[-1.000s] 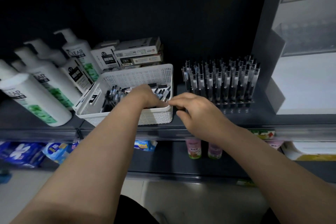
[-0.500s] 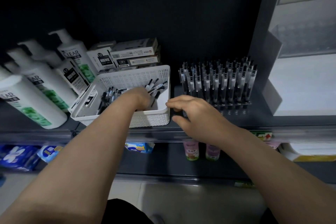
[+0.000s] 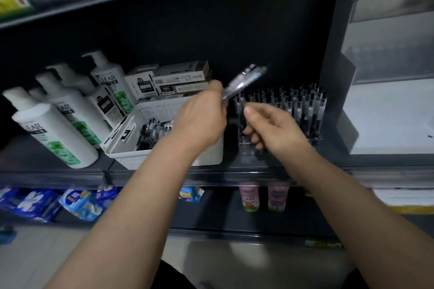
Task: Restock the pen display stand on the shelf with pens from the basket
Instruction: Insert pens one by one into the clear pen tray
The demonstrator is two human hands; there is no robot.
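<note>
L hand [image 3: 199, 122] gripping blurred pens [image 3: 244, 81] above basket [image 3: 131, 145], R hand [image 3: 274, 129] at display stand [image 3: 305, 112]

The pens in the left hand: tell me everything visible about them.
The pens are a small bunch, motion-blurred, so I cannot count them. They look like clear plastic barrels with dark tips and clips. The left hand grips their lower ends; the free ends angle up and right, above the basket and beside the pen display stand. Nothing else touches them.
</note>
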